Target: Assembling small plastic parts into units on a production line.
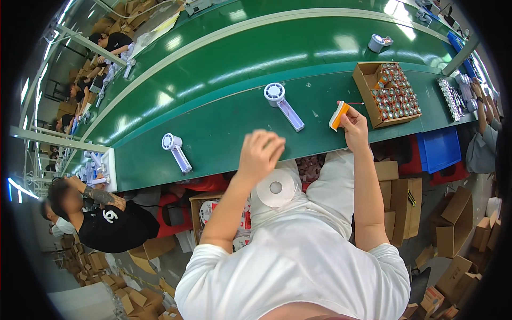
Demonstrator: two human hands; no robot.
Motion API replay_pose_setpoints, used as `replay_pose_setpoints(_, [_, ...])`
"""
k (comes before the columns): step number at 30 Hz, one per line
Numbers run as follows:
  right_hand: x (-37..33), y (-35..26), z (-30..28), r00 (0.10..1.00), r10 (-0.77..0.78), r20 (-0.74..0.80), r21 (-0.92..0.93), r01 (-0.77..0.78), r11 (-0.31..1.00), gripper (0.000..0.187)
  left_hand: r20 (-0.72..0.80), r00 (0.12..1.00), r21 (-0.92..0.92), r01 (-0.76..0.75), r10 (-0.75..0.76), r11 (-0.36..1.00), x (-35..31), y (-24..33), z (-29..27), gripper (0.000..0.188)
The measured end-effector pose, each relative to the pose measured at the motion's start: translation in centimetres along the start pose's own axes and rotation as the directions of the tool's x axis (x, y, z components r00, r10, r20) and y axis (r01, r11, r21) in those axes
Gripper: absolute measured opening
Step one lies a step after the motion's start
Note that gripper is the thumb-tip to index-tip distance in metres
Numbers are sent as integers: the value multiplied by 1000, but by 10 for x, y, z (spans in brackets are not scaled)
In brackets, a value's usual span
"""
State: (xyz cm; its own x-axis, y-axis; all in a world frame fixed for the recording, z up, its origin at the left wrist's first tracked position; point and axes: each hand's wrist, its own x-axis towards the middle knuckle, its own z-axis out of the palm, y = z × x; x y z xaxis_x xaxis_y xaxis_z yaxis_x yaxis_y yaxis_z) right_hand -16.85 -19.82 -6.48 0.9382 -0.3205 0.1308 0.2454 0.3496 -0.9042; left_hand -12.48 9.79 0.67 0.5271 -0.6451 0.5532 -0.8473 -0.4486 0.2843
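Note:
My right hand [354, 128] is closed on an orange cylindrical battery [340, 116] with a white strip along its side. A thin wire with a small plug sticks out to the right of the battery, toward the box. Over the bench's near edge, my left hand [260, 153] is slightly blurred, its fingers loosely bent and apart, with nothing seen in them. Beyond it on the green bench lies a pale lilac handheld fan [284, 107], its handle pointing toward me. A white roll of tape or labels [276, 188] rests on my lap below my left hand.
A second handheld fan [176, 153] lies at left. A cardboard box [367, 71] of several orange batteries stands at right. Across the bench runs a green conveyor [224, 58] carrying another fan part [377, 43]. A blue bin [438, 149] sits lower right; a co-worker [117, 224] sits left.

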Motion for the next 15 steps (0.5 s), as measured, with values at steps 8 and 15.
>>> replay_pose_setpoints(8, [-8, 4, -2, 999, -36, -2, -5, 36, 999, 42, 314, 930, 322, -295, 193, 900, 86, -46, 42, 10])
replay_pose_setpoints(15, [-9, 5, -3, 1000, -8, -7, -17, 7, 1000, 44, 619, 785, 35, -63, 28, 997, 124, -70, 39, 11])
